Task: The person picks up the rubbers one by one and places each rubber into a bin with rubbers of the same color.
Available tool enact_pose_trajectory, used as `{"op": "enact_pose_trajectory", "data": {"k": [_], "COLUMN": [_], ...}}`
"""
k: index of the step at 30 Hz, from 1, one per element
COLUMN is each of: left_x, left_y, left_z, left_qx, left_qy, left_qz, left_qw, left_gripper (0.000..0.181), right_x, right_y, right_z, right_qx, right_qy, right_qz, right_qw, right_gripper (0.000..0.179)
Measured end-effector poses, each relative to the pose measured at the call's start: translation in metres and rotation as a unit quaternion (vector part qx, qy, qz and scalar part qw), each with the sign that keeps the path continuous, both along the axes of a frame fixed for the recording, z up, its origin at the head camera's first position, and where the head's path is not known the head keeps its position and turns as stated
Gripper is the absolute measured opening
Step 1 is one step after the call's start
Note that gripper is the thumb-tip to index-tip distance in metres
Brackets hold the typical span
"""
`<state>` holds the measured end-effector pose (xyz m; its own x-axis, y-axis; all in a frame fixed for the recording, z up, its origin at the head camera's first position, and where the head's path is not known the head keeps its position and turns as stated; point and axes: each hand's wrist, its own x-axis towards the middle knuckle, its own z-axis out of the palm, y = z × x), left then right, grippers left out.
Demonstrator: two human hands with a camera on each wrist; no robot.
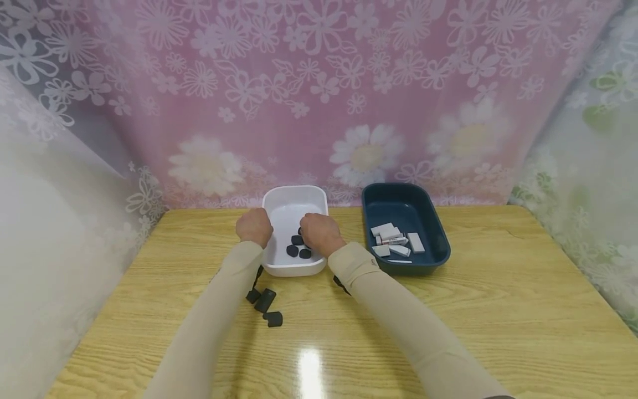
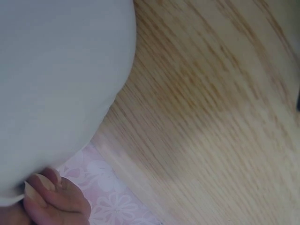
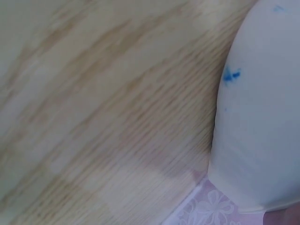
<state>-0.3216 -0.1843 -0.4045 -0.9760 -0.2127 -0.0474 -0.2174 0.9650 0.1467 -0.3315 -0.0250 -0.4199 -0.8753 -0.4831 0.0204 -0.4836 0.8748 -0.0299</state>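
Observation:
A white plastic basin (image 1: pixel 295 270) sits at the back of the table, holding several small black pieces (image 1: pixel 292 251). My left hand (image 1: pixel 254 226) grips the basin's left rim; in the left wrist view its curled fingers (image 2: pixel 61 199) hook at the rim beside the pale outer wall. On the right side my right hand (image 1: pixel 323 233) holds the opposite rim, its fist hiding part of the black pieces. Only a sliver of that hand shows at the bottom corner of the right wrist view, by the basin's blue-marked outer wall (image 3: pixel 262 117).
To the right stands a dark blue basin (image 1: pixel 438 221) with several white blocks and small boxes (image 1: pixel 416 243) in it. Several black pieces (image 1: pixel 266 300) lie on the wooden table (image 1: pixel 498 288) beside the left forearm. Floral curtains (image 1: pixel 319 83) hang behind the table.

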Motion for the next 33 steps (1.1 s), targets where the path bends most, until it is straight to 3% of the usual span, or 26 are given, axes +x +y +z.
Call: {"op": "enact_pose_trajectory", "data": {"k": [8, 20, 33], "left_x": [-0.0003, -0.0003, -0.0017], "left_y": [-0.0014, 0.0000, -0.0011], "left_z": [-0.0020, 0.0022, -0.0006], "left_qx": [-0.001, -0.006, -0.007], "left_qy": [-0.002, -0.001, 0.002], "left_qz": [0.003, 0.000, 0.000], "left_qw": [1.0000, 1.0000, 1.0000], "left_gripper": [0.018, 0.018, 0.018], "right_x": [0.0001, 0.0003, 0.0004], "right_y": [-0.0019, -0.0005, -0.0004], "right_z": [0.0003, 0.0016, 0.0010], "right_qx": [0.000, -0.004, 0.000], "right_qy": [-0.014, -0.001, 0.005], "right_qz": [-0.012, -0.009, 0.001], "right_qw": [0.9998, 0.9999, 1.0000], "right_gripper": [0.018, 0.019, 0.019]}}
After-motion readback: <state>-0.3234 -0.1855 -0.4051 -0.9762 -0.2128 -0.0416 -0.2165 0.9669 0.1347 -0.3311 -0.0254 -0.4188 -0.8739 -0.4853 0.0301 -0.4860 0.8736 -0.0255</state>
